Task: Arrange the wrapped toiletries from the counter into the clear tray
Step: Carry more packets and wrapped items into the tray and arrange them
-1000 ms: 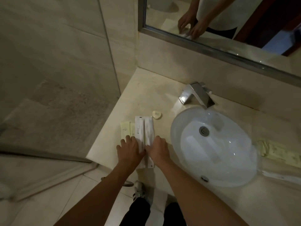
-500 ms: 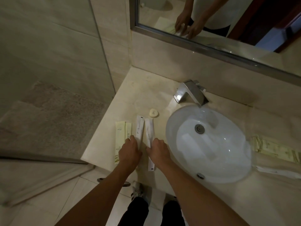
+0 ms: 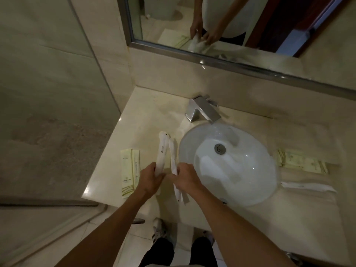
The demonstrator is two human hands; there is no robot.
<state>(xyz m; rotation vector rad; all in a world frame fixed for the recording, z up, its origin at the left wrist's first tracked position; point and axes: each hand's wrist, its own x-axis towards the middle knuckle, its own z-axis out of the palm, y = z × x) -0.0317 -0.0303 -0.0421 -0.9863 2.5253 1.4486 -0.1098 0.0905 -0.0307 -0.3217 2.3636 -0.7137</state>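
Two long white wrapped toiletries are lifted off the beige counter [image 3: 138, 120], left of the sink. My left hand [image 3: 151, 179] is shut on the lower end of the left white packet [image 3: 161, 151]. My right hand [image 3: 185, 179] grips the thinner white packet [image 3: 173, 157], whose lower end sticks out below my palm. Two pale yellow wrapped packets [image 3: 128, 170] lie flat side by side near the counter's left edge. No clear tray is plainly visible.
A white oval sink [image 3: 240, 170] with a chrome faucet [image 3: 202, 109] fills the middle. More yellowish packets [image 3: 302, 163] and a long white packet [image 3: 308, 187] lie right of the sink. A mirror [image 3: 231, 26] hangs above. A glass shower panel stands left.
Both hands went from pressing flat on the two white packets to gripping and lifting them. The small round soap beside the packets is now hidden. The camera view shifted.
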